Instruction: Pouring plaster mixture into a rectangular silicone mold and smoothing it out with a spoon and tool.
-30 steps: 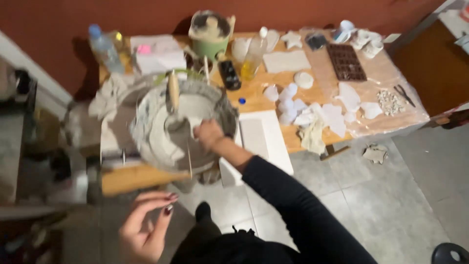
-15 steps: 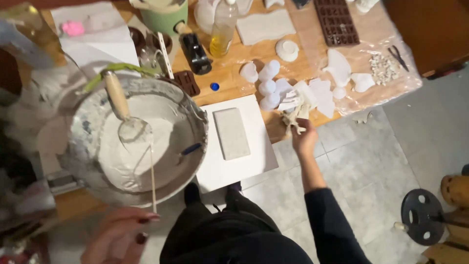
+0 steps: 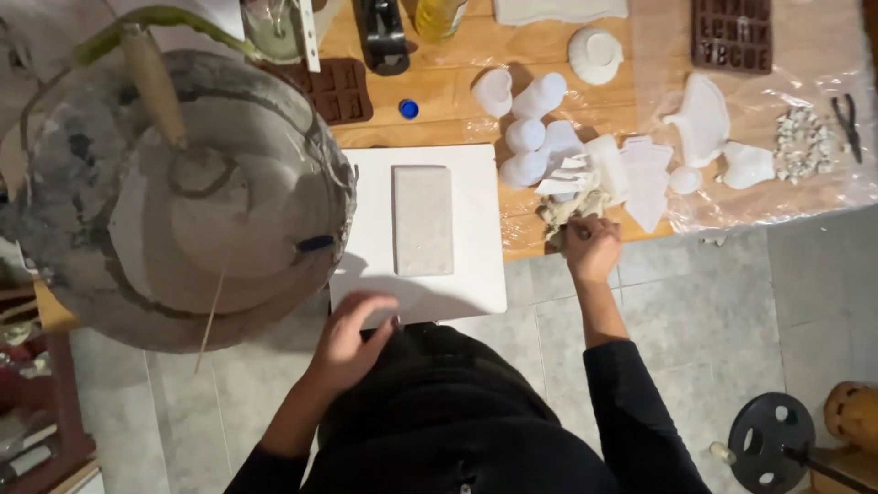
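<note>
the left hand (image 3: 352, 334), lower a moment ago, is now hovering open-fingered at the white board's (image 3: 457, 284) near edge. the right hand (image 3: 593, 245) is staying clenched on a crumpled, greyish rag (image 3: 560, 209) at the table's (image 3: 439, 101) front edge.

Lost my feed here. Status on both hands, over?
Right hand gripping crumpled rag at table edge. Left hand open by white board. Grey slab untouched on it.
</note>
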